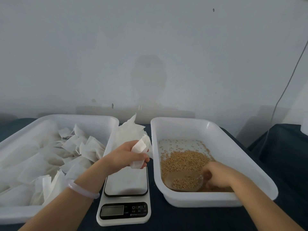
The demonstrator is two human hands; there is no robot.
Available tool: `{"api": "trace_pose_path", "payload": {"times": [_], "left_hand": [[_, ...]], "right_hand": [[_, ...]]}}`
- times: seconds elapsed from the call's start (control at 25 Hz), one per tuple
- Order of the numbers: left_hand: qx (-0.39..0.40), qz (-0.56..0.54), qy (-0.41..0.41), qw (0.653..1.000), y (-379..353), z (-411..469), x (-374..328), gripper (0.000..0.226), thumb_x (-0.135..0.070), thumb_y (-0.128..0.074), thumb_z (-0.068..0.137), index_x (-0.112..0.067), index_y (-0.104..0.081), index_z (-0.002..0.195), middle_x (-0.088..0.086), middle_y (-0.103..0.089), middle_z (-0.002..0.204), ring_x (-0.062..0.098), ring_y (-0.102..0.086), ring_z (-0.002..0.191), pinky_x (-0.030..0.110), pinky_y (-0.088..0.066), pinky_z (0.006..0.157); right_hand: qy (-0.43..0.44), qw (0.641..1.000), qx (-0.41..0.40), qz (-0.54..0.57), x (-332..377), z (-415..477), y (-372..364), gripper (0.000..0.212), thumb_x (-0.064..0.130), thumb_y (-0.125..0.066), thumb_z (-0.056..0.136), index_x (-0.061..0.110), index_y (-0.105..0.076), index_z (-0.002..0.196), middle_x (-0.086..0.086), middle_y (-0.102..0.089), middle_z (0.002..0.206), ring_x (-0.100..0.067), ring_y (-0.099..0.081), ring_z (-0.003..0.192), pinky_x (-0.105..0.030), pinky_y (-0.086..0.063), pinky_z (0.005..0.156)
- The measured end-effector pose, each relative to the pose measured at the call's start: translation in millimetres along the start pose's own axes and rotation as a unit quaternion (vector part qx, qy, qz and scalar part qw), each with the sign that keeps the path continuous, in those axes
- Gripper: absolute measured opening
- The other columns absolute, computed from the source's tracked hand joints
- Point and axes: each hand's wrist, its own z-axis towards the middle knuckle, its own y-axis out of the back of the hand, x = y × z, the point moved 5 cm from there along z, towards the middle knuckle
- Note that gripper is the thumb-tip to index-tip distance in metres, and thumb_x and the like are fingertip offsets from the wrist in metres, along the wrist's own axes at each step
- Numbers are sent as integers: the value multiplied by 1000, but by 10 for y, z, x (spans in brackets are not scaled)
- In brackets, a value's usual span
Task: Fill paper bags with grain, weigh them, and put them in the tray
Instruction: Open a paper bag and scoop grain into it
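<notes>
My left hand (124,157) grips a white paper bag (139,151) above the far end of the kitchen scale (125,190), between the two trays. My right hand (216,176) holds a clear plastic scoop (185,180) inside the right white tray (215,130); the scoop carries some brown grain and lies in the grain pile (183,160). The left white tray (80,118) holds several filled paper bags (70,155). Nothing lies on the scale's platform.
A loose heap of white paper bags (129,129) stands behind the scale, between the trays. The trays and scale sit on a dark blue cloth (191,217). A pale wall rises close behind, and a cable (286,87) hangs at the right.
</notes>
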Motion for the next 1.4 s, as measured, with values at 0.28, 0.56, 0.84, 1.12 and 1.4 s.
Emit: {"api": "trace_pose_path", "payload": {"times": [0.28,0.56,0.84,1.12,1.4], "left_hand": [[-13,45,16,999,-22,10,-2,20,-1,-66,82,-7,-58,99,8,-64,81,17,-62,67,31,-54,68],[4,260,-18,965,-212,29,-90,15,-27,-64,87,-18,-57,97,6,-64,98,13,-60,81,29,-50,74],[18,251,3,968,-243,29,-85,32,-34,-63,87,-16,-59,113,8,-65,113,24,-61,105,46,-47,96],[-111,186,-46,975,-229,228,-327,35,-18,-74,76,-20,-53,104,0,-64,93,18,-62,83,27,-52,67],[-120,183,-63,974,-402,460,-298,46,-24,-79,70,-29,-45,101,-10,-52,87,2,-54,70,11,-40,48]], "right_hand": [[39,996,-78,-17,161,250,156,14,24,-62,85,37,-64,91,15,-64,94,-6,-59,87,-29,-45,88],[128,982,-131,-37,195,155,160,20,37,-59,88,47,-64,105,23,-54,92,-1,-44,93,-31,-20,102],[68,991,-57,104,-100,51,187,39,29,-70,81,43,-57,115,23,-54,113,-3,-51,109,-33,-39,102],[66,984,-166,22,-347,13,510,43,38,-60,88,38,-51,129,14,-57,121,-4,-50,107,-27,-36,96],[36,972,-230,-41,-484,7,629,39,45,-52,90,45,-48,129,17,-56,121,-9,-45,116,-34,-19,103]]}}
